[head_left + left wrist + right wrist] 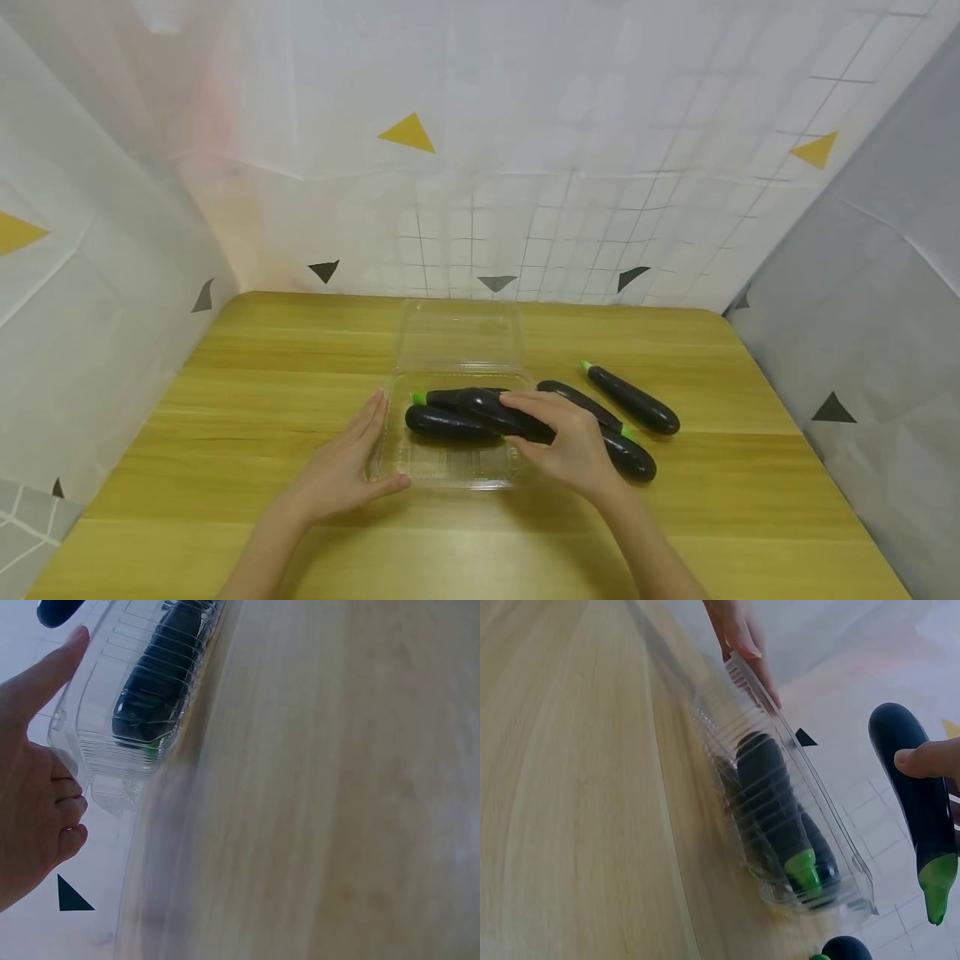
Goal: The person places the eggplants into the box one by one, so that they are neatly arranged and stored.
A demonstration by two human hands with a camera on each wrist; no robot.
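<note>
My right hand [566, 437] grips a dark purple eggplant [907, 772] above the clear plastic container [450, 482], thumb on its near side. Its green stem end tilts down in the right wrist view. Two more eggplants lie in the container, the nearer one [450, 423] in front of another [442, 398] partly covered by the held one. My left hand [341, 467] rests at the container's left side, fingers straight along the wall and thumb stretched to the front corner. The hinged lid [459, 333] lies folded back, away from me.
To the right on the wooden table [300, 350] lie three more eggplants: one at the back [637, 400], one in the middle [577, 400] and one in front [630, 457], partly hidden by my right hand. White sheeting [337, 217] with triangles encloses the back and sides.
</note>
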